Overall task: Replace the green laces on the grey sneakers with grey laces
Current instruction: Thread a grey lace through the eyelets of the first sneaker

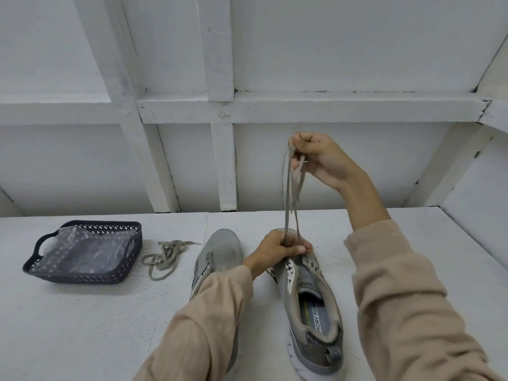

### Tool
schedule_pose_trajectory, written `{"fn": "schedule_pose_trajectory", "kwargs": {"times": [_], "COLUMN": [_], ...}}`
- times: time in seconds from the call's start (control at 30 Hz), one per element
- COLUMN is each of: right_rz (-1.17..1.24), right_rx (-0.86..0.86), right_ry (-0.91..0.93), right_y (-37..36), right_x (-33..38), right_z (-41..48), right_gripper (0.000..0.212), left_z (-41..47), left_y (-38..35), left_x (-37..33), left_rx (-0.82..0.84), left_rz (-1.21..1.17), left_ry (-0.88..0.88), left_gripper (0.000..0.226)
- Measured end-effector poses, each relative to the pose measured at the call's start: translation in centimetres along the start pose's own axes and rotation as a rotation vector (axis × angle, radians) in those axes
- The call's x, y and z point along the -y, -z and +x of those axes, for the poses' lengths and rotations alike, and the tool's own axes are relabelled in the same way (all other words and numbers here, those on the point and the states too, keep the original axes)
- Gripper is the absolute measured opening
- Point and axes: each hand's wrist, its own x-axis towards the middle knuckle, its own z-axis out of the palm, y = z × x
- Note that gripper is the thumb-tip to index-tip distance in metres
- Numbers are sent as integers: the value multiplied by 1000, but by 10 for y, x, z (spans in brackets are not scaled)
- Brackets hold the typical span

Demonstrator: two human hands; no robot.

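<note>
**Lace held taut above the sneaker**

Both strands of the lace (pixel 292 199) are pinched in the curled fingers of the raised right hand (pixel 319 158). Straight below that grip, the sneaker (pixel 310 306) is held down at the toe by the left hand (pixel 277 247), its fingers curled over it around the strands. A second lace (pixel 165 257) lies well left of the grip. If the strands are pulled unevenly, one tip could be dragged out of its eyelet. Whether the held lace is green or grey cannot be told.

White table (pixel 82 325) with dark basket (pixel 82 278), loose lace (pixel 162 257), left sneaker (pixel 224 248), right sneaker (pixel 316 306).
</note>
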Motion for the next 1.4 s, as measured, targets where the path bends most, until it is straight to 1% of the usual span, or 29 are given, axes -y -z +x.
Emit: {"fn": "schedule_pose_trajectory", "kwargs": {"times": [0.13, 0.17, 0.2, 0.27, 0.3, 0.33, 0.4, 0.47, 0.5, 0.57, 0.63, 0.67, 0.7, 0.8, 0.9, 1.0, 1.03, 1.1, 1.13, 1.2, 1.23, 1.3, 1.4], "right_rz": [114, 119, 84, -129, -251, -369, -616, -788, -835, -933, -1035, -1060, -1073, -1064, -888, -575, -423, -83, 48, 199, 227, 164, 1], "right_rx": [-180, -218, -235, -231, -232, -245, -306, -346, -338, -264, -162, -126, -123, -223, -298, -443, -451, -399, -380, -423, -475, -550, -600], "right_ry": [-123, -167, -219, -352, -414, -455, -475, -530, -585, -736, -900, -938, -938, -812, -737, -572, -520, -421, -370, -263, -217, -166, -196], "right_y": [-4, -2, 1, 9, 12, 16, 24, 36, 40, 47, 47, 45, 43, 43, 43, 39, 37, 34, 34, 36, 37, 39, 41], "right_x": [-28, -36, -44, -60, -67, -73, -86, -99, -104, -118, -130, -137, -145, -169, -179, -170, -163, -145, -137, -124, -120, -115, -120], "right_z": [18, 19, 21, 20, 19, 18, 13, 7, 2, -11, -25, -30, -34, -34, -30, -26, -25, -21, -20, -16, -14, -13, -17], "right_gripper": [16, 17, 23, 37, 39, 36, 23, 13, 15, 19, 15, 12, 12, 19, 20, 12, 12, 11, 10, 10, 11, 8, 9], "left_z": [0, 0, 0, 0, 1, 1, 0, 1, 1, 1, 1, 1, 1, 1, 0, 0, 0, 1, 2, 2, 2, 2, 2], "left_y": [-1, -1, -1, -1, -1, -1, -1, -1, -2, -2, -2, -2, -2, -1, -1, -2, -2, -2, -2, -1, -1, -1, -2], "left_x": [1, 1, 1, 2, 2, 2, 2, 3, 3, 5, 6, 6, 6, 5, 7, 7, 7, 8, 9, 10, 10, 10, 10], "left_rx": [7, 9, 11, 19, 23, 28, 25, 19, 15, 5, 4, 3, 0, -1, 12, 11, 6, -7, -10, -17, -21, -25, -13], "left_rz": [3, 8, 10, 13, 13, 8, 7, 0, -6, -7, 3, 7, 12, 8, -9, -13, -9, -7, -5, 8, 10, 10, 15], "left_ry": [-5, -10, -12, -22, -28, -32, -39, -30, -27, -27, -28, -29, -32, -35, -28, -7, -5, 2, 3, 0, 0, -1, -10], "left_gripper": [23, 23, 23, 23, 22, 22, 20, 21, 22, 22, 21, 21, 20, 20, 16, 19, 20, 19, 18, 16, 15, 15, 14]}}
